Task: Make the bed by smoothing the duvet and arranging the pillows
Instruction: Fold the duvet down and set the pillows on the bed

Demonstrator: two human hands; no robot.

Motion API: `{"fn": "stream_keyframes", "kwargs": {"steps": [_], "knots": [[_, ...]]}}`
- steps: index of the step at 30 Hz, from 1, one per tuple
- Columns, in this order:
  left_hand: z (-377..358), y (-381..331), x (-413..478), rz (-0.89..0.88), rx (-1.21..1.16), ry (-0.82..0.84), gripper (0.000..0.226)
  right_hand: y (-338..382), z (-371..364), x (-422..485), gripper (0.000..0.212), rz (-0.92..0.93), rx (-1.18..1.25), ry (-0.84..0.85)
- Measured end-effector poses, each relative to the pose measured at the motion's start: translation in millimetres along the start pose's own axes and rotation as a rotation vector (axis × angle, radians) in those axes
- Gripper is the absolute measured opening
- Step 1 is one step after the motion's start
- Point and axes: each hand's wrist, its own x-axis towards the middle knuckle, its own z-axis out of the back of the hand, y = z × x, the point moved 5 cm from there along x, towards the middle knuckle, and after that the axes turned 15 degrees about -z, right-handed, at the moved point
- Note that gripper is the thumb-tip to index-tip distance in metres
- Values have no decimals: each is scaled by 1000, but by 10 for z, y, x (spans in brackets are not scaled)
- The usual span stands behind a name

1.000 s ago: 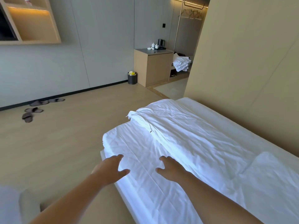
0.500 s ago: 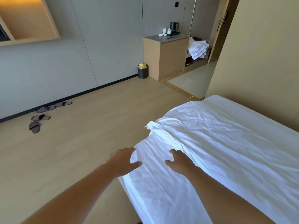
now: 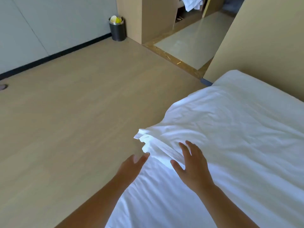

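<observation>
A white duvet [image 3: 238,137] lies wrinkled over the bed, its folded-back corner [image 3: 144,140] bunched at the bed's near left edge. My right hand [image 3: 192,167] rests on the folded edge with its fingers spread, holding nothing. My left hand [image 3: 131,167] hovers at the bed's edge just below the bunched corner, fingers extended, its fingertips close to the fabric. The white sheet [image 3: 156,203] shows below both hands. No pillow is in view.
Wooden floor [image 3: 74,120] spreads left of the bed. A dark bin [image 3: 117,29] with yellow rubbish stands by the grey wall. A wooden cabinet [image 3: 148,18] stands beyond it, with white linen [image 3: 192,4] piled beside it. A beige wall [image 3: 263,46] borders the bed's far side.
Both hands have moved forward along the bed edge toward the folded duvet corner. My right hand now lies on the fold. The view has tilted down and closer.
</observation>
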Motion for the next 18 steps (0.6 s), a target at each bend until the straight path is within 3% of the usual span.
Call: {"fn": "stream_keyframes", "kwargs": {"steps": [2, 4, 6, 10, 13, 18], "knots": [[-214, 407, 656, 104, -154, -19, 77, 23, -328, 502, 87, -37, -48, -42], [-508, 782, 1249, 161, -373, 84, 74, -15, -648, 897, 91, -103, -121, -64], [-858, 1051, 1706, 202, -696, 221, 88, -87, -995, 1103, 94, -153, -178, -99], [-1227, 1060, 2247, 263, -1198, 263, 82, -230, -1457, 1209, 92, -178, -233, -176], [-1311, 1062, 2448, 285, -1384, 147, 82, -282, -1522, 1273, 89, -167, -263, -211], [-1218, 972, 2504, 197, -1378, 49, 66, -313, -1562, 1298, 87, -172, -271, -220]]}}
